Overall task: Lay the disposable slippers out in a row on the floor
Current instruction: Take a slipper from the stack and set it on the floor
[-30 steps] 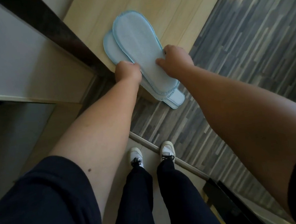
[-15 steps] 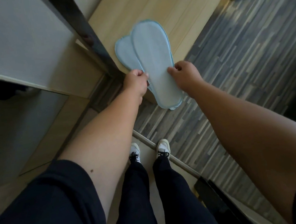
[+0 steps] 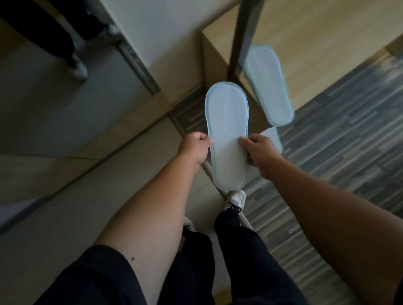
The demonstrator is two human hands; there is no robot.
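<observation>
A flat pale-blue disposable slipper (image 3: pixel 228 135), sole side toward me, hangs in the air above my feet. My left hand (image 3: pixel 195 148) pinches its left edge and my right hand (image 3: pixel 259 150) pinches its right edge near the middle. A second pale-blue slipper (image 3: pixel 269 84) lies on the light wooden platform (image 3: pixel 319 30), its heel hanging over the platform's edge. A dark vertical post partly hides its left side.
A dark post (image 3: pixel 238 38) rises at the platform's corner. Grey striped flooring (image 3: pixel 353 125) spreads to the right, beige tiles (image 3: pixel 101 198) to the left, with a metal threshold strip between. A mirror panel (image 3: pixel 40 69) at upper left reflects legs. My shoes (image 3: pixel 234 198) stand below.
Both hands lifted the top slipper off the platform and drew it back toward me, above my feet. The other slipper stayed on the platform. My view swung left.
</observation>
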